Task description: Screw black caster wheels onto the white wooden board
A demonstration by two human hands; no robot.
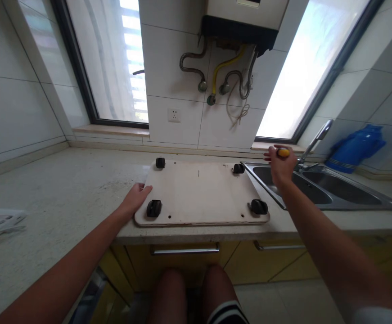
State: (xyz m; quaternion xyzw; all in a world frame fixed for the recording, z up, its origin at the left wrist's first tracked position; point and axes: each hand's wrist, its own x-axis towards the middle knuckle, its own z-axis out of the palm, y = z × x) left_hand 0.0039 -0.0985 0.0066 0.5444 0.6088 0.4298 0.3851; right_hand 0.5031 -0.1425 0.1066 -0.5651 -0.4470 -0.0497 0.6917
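A pale wooden board point(200, 193) lies flat on the countertop with its black caster wheels facing up, one near each corner. One caster point(154, 208) sits at the near left and another point(258, 207) at the near right. My left hand point(138, 196) grips the board's left edge, thumb on top, between the two left casters. Raised over the sink's left side, my right hand point(282, 166) is closed around a yellow-and-black handle point(283, 153), like a screwdriver's. I see the handle end-on; its shaft is hidden.
A double steel sink point(320, 186) with a faucet point(319, 137) adjoins the board on the right. Behind it leans a blue jug-like container point(356, 148). Hoses hang under a wall-mounted heater point(245, 13). A white plastic item point(2, 220) lies at the counter's left. Drawers are below.
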